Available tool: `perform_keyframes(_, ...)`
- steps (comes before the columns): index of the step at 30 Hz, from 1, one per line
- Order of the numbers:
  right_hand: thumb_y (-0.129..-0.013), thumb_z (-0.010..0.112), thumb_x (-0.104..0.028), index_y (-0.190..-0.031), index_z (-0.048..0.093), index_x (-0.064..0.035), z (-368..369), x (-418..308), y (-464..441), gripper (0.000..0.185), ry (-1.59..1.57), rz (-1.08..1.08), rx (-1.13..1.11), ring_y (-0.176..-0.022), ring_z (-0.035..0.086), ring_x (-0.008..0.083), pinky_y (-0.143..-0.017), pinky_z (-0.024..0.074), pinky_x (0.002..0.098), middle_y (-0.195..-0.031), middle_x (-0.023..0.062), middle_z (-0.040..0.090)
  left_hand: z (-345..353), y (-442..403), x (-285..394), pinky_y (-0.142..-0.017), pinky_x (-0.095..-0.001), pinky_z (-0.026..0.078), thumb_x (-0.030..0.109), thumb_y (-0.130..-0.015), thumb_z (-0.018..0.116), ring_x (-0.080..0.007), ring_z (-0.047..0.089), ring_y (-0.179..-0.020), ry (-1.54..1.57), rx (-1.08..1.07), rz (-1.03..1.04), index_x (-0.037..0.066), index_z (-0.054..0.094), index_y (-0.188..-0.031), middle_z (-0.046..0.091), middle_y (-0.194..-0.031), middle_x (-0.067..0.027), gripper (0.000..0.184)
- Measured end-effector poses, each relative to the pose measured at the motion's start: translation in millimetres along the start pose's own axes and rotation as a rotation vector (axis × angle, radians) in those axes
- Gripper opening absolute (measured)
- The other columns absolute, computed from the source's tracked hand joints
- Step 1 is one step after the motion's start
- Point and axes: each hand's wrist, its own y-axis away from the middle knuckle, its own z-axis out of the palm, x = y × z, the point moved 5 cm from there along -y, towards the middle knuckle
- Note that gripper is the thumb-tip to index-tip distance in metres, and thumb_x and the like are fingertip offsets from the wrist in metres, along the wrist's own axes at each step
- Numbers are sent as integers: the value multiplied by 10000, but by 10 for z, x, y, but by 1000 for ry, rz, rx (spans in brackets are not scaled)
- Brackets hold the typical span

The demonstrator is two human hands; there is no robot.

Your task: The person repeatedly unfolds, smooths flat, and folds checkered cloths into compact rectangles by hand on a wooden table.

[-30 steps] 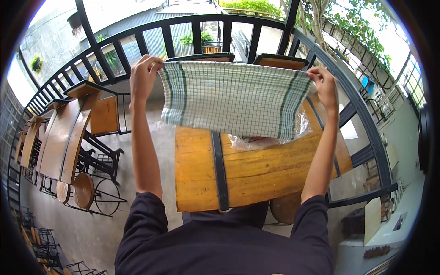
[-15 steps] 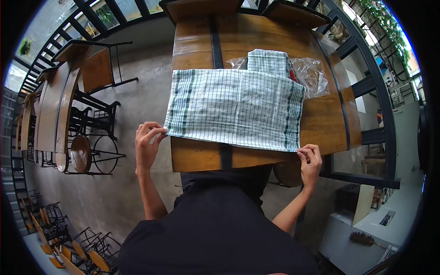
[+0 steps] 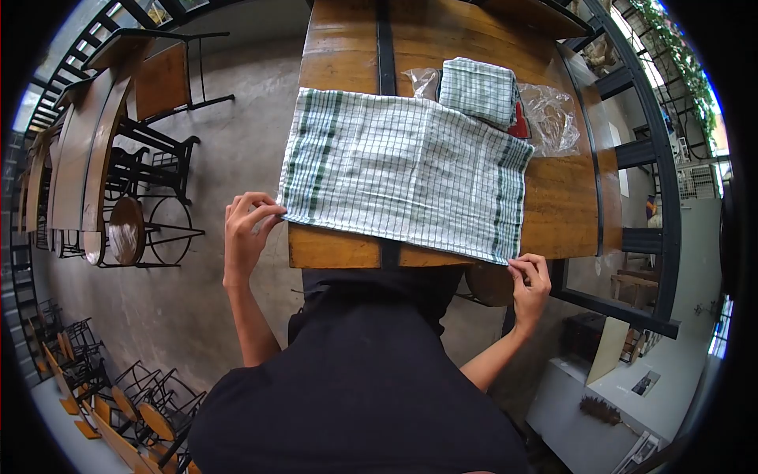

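Observation:
A checkered white and green cloth (image 3: 407, 170) lies spread over the near part of the wooden table (image 3: 335, 245). Its near left corner is pinched between the fingers of my left hand (image 3: 251, 233). At the near right corner, my right hand (image 3: 529, 288) grips the edge between thumb and fingers. Just behind the spread cloth sits a folded checkered cloth (image 3: 478, 91), with a red item (image 3: 519, 122) partly showing beside it. Crumpled clear plastic (image 3: 550, 118) lies to its right, and more plastic shows on its left.
Another long wooden table (image 3: 79, 170) with chairs and round stools (image 3: 126, 229) stands on the left. A black metal railing (image 3: 663, 197) runs along the right side. A white counter (image 3: 632, 395) is at the lower right, and more chairs (image 3: 158, 423) are at the lower left.
The raised cloth has come down onto the table, and both hands have moved toward me with it. Since the middle frame, the cloth has tilted slightly, its right side lower.

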Motion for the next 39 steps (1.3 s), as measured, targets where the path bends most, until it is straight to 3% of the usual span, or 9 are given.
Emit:
perform_keyframes(12, -761, 734, 75, -904, 698, 1, -33, 41, -13, 165, 44, -16, -15, -774, 612, 202, -675, 504, 300, -861, 84, 593, -11, -68, 32, -788, -324, 411, 70, -733, 774, -168, 577, -859, -25, 65, 62, 132, 740, -912, 633, -897, 26, 192)
perform_keyframes(28, -775, 738, 58, -905, 698, -7, -27, 99, 43, 151, 60, -75, 36, -735, 609, 177, -651, 498, 279, -844, 82, 601, 69, -30, -50, -757, -331, 413, 40, -745, 755, -192, 576, -841, -79, 134, 104, 114, 727, -881, 614, -850, 7, 157)
perform_keyframes(34, -755, 759, 43, -903, 703, -15, 7, 147, 45, 168, 55, -43, -12, -767, 612, 196, -685, 502, 294, -856, 81, 612, 55, 2, -76, -766, -337, 414, 48, -721, 772, -192, 574, -846, -42, 127, 80, 125, 737, -896, 610, -847, 13, 195)
perform_keyframes(39, -720, 787, 10, -921, 707, -28, -17, -91, -33, 219, 138, -119, -82, -836, 614, 236, -749, 501, 333, -889, 81, 630, -72, -30, 45, -818, -348, 427, 196, -674, 834, -200, 570, -921, -73, 21, 81, 159, 723, -1026, 620, -950, 14, 370)
